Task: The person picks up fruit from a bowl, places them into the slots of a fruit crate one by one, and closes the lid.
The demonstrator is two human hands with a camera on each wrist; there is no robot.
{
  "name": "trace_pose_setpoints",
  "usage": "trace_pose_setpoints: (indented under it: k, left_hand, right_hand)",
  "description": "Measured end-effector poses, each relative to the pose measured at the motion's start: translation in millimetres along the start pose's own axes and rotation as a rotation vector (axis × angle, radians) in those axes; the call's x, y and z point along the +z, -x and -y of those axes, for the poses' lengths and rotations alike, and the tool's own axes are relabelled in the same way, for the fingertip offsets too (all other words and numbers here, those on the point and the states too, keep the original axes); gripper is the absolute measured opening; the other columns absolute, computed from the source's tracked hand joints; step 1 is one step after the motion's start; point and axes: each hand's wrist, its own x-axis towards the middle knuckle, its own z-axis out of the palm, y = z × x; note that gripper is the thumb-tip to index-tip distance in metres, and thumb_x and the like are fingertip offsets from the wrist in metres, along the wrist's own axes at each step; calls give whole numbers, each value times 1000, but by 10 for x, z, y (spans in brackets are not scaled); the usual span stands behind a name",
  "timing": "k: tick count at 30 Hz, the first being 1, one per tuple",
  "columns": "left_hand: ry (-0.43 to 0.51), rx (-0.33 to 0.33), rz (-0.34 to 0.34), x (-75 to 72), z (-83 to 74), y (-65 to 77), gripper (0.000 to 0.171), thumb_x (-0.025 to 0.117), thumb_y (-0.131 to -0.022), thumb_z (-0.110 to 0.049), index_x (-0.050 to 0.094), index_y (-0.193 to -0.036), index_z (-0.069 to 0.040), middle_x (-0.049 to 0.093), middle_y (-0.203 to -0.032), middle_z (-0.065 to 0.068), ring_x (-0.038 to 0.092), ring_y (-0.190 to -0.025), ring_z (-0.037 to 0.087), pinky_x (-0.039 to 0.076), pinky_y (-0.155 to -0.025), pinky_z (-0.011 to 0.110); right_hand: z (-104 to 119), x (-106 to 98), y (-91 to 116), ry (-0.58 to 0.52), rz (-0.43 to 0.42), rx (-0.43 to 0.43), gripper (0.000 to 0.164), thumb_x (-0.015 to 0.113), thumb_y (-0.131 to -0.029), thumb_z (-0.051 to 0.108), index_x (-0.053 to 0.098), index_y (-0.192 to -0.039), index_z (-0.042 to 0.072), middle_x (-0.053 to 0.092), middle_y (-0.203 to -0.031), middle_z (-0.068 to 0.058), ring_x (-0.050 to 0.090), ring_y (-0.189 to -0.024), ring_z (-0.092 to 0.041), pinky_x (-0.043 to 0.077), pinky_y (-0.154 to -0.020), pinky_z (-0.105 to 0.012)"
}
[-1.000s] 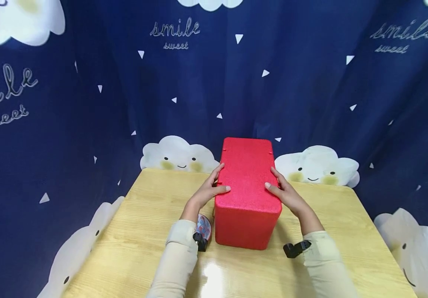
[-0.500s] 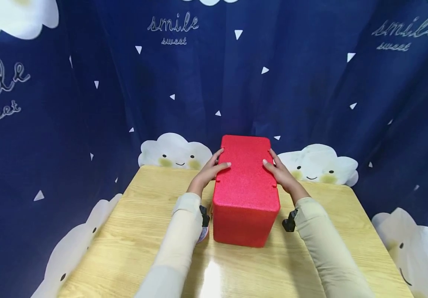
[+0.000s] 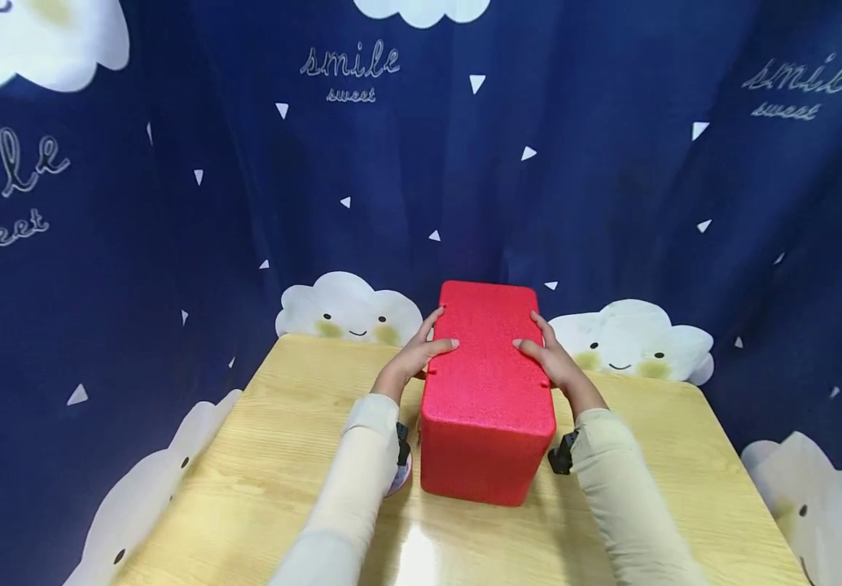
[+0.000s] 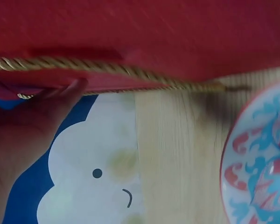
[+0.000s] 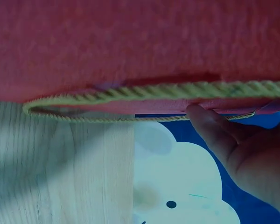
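Observation:
A red box [image 3: 490, 382] with twisted gold rope handles stands on the table in the head view. My left hand [image 3: 415, 358] holds its left side, thumb on the top face and fingers down along the side. Mirroring it, my right hand [image 3: 556, 362] grips the right side, the thumb also lying on top. In the left wrist view the gold rope [image 4: 98, 66] hangs slack near the fingers. The right wrist view shows the other rope handle [image 5: 168, 91] looping past the fingertips. A round item with a blue and pink pattern [image 4: 259, 168] lies left of the box, partly under my left forearm.
The light wooden table [image 3: 282, 423] reaches out on both sides of the box. Behind it hangs a dark blue curtain [image 3: 421, 155] with cloud faces. A small black wrist camera [image 3: 563, 454] sits at my right cuff, close to the box's side.
Both hands have slid forward along the box's top edges, toward its far end, and then stayed there. The box stands in the same place; the head view has shifted slightly.

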Motion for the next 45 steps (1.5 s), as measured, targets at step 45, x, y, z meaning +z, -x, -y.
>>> trace_pose_setpoints:
  k: [45]
  left_hand:
    - [-180, -54, 17, -110, -274, -225, 92, 74, -76, -32, 18, -148, -32, 41, -130, 12, 61, -90, 25, 52, -71, 37]
  right_hand:
    - [-185, -310, -422, 195, 76, -9, 84, 59, -88, 42, 3, -150, 28, 32, -132, -25, 55, -98, -37, 52, -60, -49]
